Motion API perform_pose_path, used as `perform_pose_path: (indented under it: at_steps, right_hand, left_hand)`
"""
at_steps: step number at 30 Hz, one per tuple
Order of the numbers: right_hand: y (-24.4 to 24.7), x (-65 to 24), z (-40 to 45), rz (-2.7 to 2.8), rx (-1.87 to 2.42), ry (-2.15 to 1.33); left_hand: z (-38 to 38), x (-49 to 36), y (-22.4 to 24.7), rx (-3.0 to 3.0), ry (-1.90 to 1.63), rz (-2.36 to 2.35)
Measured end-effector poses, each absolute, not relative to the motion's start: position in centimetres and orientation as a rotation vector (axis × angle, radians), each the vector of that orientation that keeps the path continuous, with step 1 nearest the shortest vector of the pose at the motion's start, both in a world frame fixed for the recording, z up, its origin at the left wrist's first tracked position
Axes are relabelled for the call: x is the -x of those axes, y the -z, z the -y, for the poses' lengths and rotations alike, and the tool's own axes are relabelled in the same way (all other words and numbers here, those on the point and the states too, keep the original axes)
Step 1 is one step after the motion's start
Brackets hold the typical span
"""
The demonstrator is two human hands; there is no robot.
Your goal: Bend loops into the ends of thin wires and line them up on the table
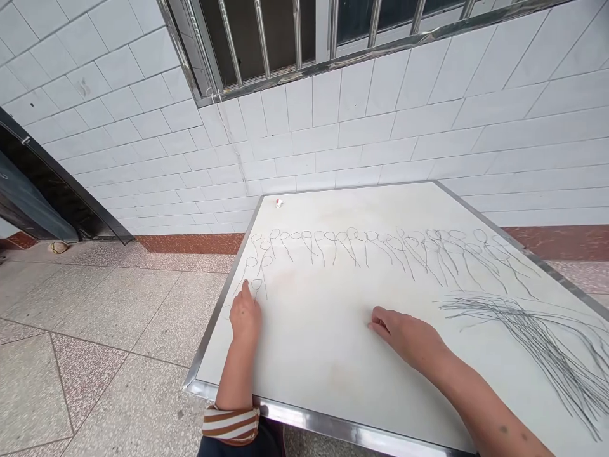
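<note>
My left hand [245,317] rests low over the table's left side, its index finger stretched toward the thin looped wires. Beside that fingertip lies a wire loop [257,285] with its tails on the table. I see no wire gripped by this hand, though its folded fingers are partly hidden. My right hand [404,333] is over the middle of the table, thumb and forefinger pinched together; what they hold, if anything, is too small to make out. A row of looped wires [352,236] runs across the table. At the right lies a bundle of straight dark wires [533,330].
The white table [314,343] has a metal rim and stands against a white tiled wall [304,152]. A small red and white object [279,203] sits near its far left corner. A barred window [295,38] is above; a dark doorway [42,190] is at left.
</note>
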State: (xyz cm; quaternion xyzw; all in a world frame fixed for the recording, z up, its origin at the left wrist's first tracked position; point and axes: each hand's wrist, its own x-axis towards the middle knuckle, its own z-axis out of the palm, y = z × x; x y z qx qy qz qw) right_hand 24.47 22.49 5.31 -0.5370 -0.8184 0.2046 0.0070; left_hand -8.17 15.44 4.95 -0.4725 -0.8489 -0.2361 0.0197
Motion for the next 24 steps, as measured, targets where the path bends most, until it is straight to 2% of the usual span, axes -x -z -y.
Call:
perform_pose_path:
  at_steps: [5, 11, 18, 24]
  right_hand:
    - [-6.4, -23.7, -21.9, 2.358, 1.604, -0.790]
    - [-8.7, -21.2, -19.6, 1.663, 1.168, -1.441]
    - [-8.7, -21.0, -19.9, 1.263, 1.008, -1.584]
    - [-8.3, -21.7, -20.3, 1.191, 0.950, -1.652]
  left_hand:
    - [-15.2, 5.1, -6.9, 1.503, 0.898, 2.557]
    - [-15.0, -2.4, -6.4, 1.879, 1.191, 2.148]
    - [-14.3, -6.5, -3.9, 2.192, 1.197, 1.748]
    - [-14.4, -7.3, -3.6, 2.199, 1.322, 1.723]
